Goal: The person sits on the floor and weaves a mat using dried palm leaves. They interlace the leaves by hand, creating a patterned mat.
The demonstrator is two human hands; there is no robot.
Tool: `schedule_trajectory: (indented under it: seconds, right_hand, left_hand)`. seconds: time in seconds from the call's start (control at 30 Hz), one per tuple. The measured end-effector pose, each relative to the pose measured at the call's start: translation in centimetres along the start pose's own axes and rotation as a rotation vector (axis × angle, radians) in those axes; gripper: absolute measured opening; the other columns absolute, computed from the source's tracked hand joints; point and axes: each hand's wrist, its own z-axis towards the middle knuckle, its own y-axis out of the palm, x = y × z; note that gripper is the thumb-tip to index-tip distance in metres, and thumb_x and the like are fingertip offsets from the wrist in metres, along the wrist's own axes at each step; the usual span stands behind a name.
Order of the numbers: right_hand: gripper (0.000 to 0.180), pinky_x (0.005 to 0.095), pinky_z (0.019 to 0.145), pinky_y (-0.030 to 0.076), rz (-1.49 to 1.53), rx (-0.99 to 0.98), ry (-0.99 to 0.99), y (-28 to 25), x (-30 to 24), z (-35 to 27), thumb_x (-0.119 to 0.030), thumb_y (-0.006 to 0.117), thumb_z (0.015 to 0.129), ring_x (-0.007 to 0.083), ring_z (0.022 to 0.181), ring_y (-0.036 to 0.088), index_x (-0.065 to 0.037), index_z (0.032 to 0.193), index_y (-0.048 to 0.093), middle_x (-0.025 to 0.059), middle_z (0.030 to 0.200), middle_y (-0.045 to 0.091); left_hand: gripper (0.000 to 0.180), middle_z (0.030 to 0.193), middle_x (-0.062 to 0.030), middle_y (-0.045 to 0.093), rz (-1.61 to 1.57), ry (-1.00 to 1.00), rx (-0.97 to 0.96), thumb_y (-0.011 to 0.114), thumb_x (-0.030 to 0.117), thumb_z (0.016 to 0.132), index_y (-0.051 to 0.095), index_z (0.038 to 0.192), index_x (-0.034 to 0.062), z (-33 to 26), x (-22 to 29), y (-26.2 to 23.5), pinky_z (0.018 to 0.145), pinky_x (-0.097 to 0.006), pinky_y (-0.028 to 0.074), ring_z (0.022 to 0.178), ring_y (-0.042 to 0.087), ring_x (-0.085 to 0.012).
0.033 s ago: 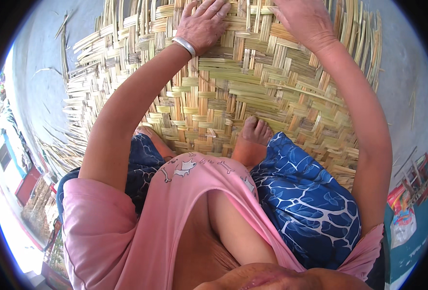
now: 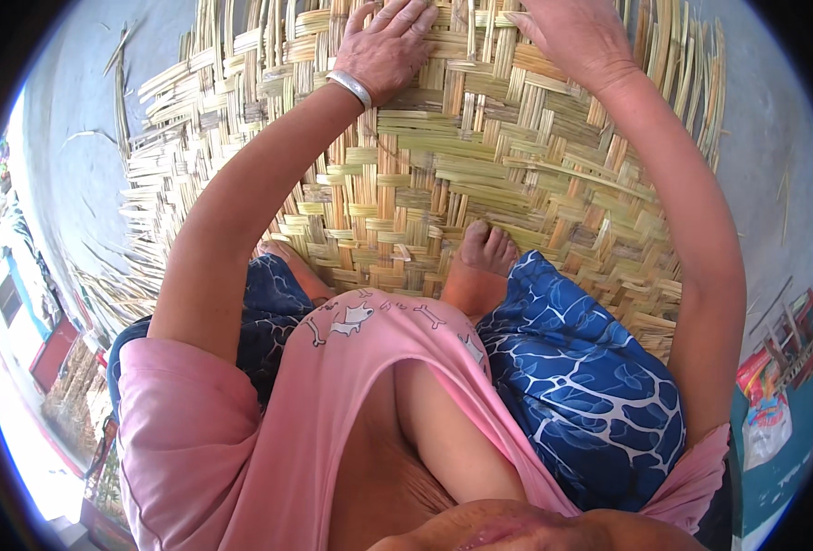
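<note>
A large mat (image 2: 406,165) woven from flat, pale yellow-green strips spreads over the floor in front of me. My left hand (image 2: 386,48), with a silver bangle on the wrist, rests palm down on its far part, fingers stretched and slightly apart. To the right, my right hand (image 2: 579,41) reaches over the weave at the top edge of the picture. Its thumb shows, pointing left, but the other fingers are cut off, so what they touch is hidden. Unwoven strip ends (image 2: 691,83) stick out along the mat's far right side.
My bare foot (image 2: 487,253) stands on the mat's near part, the other partly covered by blue patterned cloth. Loose strips (image 2: 123,92) lie on the grey floor (image 2: 80,174) at the left. A plastic bag (image 2: 766,427) and a reddish slatted object (image 2: 796,344) are at the right.
My right hand has shifted very slightly to the left. The left hand and the mat look the same.
</note>
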Motion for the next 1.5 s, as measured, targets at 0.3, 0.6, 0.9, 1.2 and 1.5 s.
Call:
schedule_trajectory:
  seconds: [0.3, 0.6, 0.9, 1.2, 1.5]
  right_hand:
    - [0.025, 0.0372, 0.055, 0.050, 0.206, -0.783, 0.296, 1.7, 0.0, 1.3, -0.021, 0.051, 0.101, 0.0222, 0.056, 0.051, -0.007, 0.081, 0.053, 0.0097, 0.063, 0.051]
    - [0.037, 0.0456, 0.076, 0.055, 0.423, -0.793, 0.553, 0.4, 1.7, 0.2, -0.042, 0.064, 0.097, 0.0301, 0.084, 0.068, -0.006, 0.105, 0.066, 0.0180, 0.090, 0.070]
    - [0.043, 0.0471, 0.080, 0.054, 0.509, -0.717, 0.685, 2.2, 3.8, -1.9, -0.046, 0.076, 0.083, 0.0350, 0.091, 0.069, -0.006, 0.100, 0.073, 0.0188, 0.097, 0.072]
    - [0.030, 0.0472, 0.078, 0.054, 0.642, -0.604, 0.658, 1.9, 4.6, -4.1, -0.033, 0.075, 0.084, 0.0346, 0.086, 0.070, -0.006, 0.098, 0.073, 0.0199, 0.092, 0.073]
    - [0.022, 0.0502, 0.076, 0.053, 0.324, -0.448, 0.570, 0.9, 5.5, -8.2, -0.027, 0.070, 0.085, 0.0403, 0.086, 0.068, -0.007, 0.094, 0.068, 0.0184, 0.088, 0.070]
  left_hand:
    - [0.051, 0.152, -0.0071, 0.051, -0.042, 0.028, 0.004, 0.051, 0.036, 0.100, 0.054, 0.145, 0.0123, -0.3, 0.1, -0.5, 0.112, -0.051, 0.031, 0.137, 0.046, -0.0242]
    - [0.049, 0.146, -0.0090, 0.056, -0.071, 0.117, 0.132, 0.054, 0.029, 0.094, 0.058, 0.139, 0.0106, -0.4, -0.4, 0.3, 0.104, -0.051, 0.039, 0.130, 0.051, -0.0288]
    - [0.037, 0.137, -0.0096, 0.061, -0.115, 0.105, 0.184, 0.053, 0.022, 0.098, 0.064, 0.130, 0.0097, 0.0, -0.1, -1.0, 0.102, -0.047, 0.043, 0.124, 0.055, -0.0297]
    - [0.036, 0.132, -0.0123, 0.062, -0.226, 0.113, 0.206, 0.062, 0.023, 0.095, 0.063, 0.128, 0.0067, 4.6, 6.4, -3.0, 0.107, -0.045, 0.043, 0.125, 0.055, -0.0317]
    - [0.036, 0.108, -0.0200, 0.072, -0.353, -0.045, -0.348, 0.066, 0.032, 0.088, 0.072, 0.114, 0.0078, 12.9, 9.7, -2.6, 0.097, -0.045, 0.052, 0.108, 0.067, -0.0359]
